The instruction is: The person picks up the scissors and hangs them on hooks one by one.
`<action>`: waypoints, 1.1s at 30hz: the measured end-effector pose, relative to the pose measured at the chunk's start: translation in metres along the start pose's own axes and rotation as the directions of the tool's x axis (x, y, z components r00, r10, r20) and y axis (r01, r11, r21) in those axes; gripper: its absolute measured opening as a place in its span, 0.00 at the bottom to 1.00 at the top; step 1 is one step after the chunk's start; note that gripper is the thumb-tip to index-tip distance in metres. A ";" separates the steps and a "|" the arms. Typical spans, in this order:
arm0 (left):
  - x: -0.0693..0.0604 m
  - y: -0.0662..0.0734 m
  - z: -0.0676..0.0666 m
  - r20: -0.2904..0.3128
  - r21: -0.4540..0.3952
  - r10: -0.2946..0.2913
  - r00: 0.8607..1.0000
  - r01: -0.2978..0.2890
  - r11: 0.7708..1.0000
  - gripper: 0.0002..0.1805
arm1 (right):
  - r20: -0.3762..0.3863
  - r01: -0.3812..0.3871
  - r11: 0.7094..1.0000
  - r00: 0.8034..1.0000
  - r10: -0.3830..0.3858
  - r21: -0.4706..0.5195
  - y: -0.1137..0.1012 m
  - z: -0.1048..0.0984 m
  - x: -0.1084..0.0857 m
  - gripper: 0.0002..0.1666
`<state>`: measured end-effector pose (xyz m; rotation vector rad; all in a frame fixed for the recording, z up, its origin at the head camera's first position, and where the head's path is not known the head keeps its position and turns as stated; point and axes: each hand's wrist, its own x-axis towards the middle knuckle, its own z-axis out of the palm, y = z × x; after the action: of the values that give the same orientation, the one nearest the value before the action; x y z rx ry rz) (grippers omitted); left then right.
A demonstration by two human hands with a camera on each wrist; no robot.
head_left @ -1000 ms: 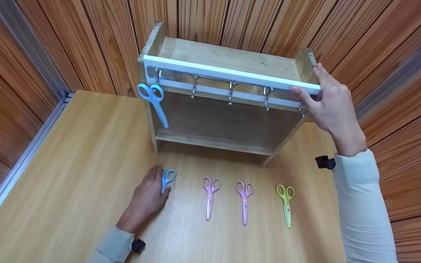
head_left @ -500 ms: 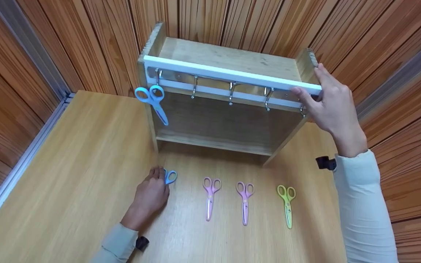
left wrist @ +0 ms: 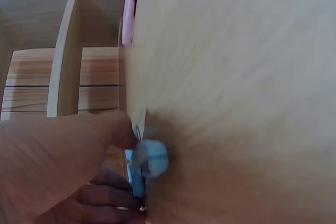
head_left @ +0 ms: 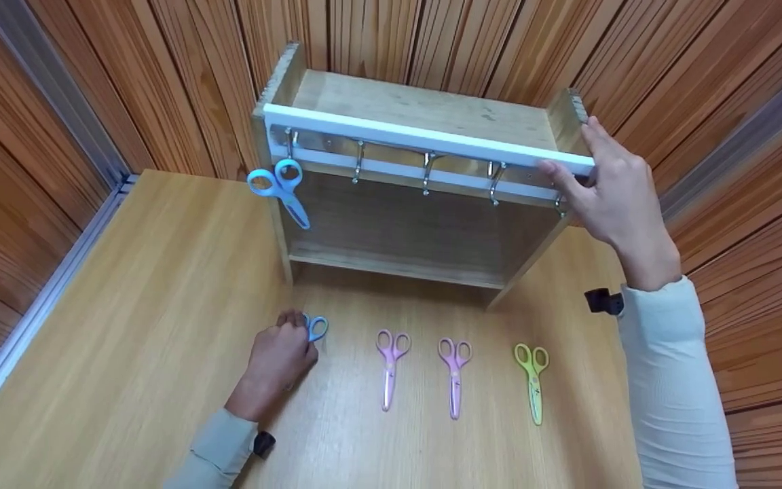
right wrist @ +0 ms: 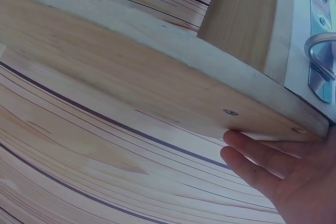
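On the tabletop, my left hand [head_left: 277, 356] pinches a pair of blue scissors [head_left: 318, 329]; one handle ring shows past the fingers and the rest is mostly covered. In the left wrist view, thumb and fingers close around the blurred blue scissors [left wrist: 152, 158]. My right hand [head_left: 611, 193] grips the right upper corner of a wooden shelf [head_left: 418, 102], thumb on the front rail and fingers along the side panel. Metal hooks line the white rail [head_left: 391, 127]. From the leftmost hook hangs another pair of blue scissors [head_left: 288, 195], tilted, blades down.
To the right of my left hand lie a pink pair of scissors [head_left: 389, 367], a second pink pair [head_left: 455, 373] and a yellow-green pair [head_left: 533, 380], spaced apart on the table [head_left: 160, 305]. Wood-panelled walls [head_left: 391, 34] stand behind and beside the shelf.
My left hand has shifted slightly right and its fingers have curled in over the scissors on the table. The hanging pair has swung, its rings tilting left. My right hand stays put.
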<state>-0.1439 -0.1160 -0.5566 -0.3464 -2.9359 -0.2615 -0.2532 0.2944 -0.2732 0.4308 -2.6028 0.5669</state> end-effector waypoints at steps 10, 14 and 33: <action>0.004 0.001 -0.003 -0.078 0.139 0.079 0.994 -0.067 0.988 0.13 | 0.024 0.030 1.000 0.999 -0.030 -0.009 -0.003 -0.005 0.004 0.52; 0.002 0.003 -0.005 -0.126 0.134 0.091 0.988 -0.074 0.988 0.09 | 0.036 0.013 1.000 0.999 -0.013 -0.003 -0.004 -0.007 0.003 0.53; 0.005 -0.005 -0.038 0.027 -0.188 -0.013 1.000 0.018 0.982 0.18 | 0.061 -0.014 1.000 0.998 0.014 0.008 -0.005 -0.008 0.002 0.54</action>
<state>-0.1442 -0.1269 -0.5199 -0.3543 -2.9471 -0.5432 -0.2505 0.2932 -0.2641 0.4392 -2.6647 0.5777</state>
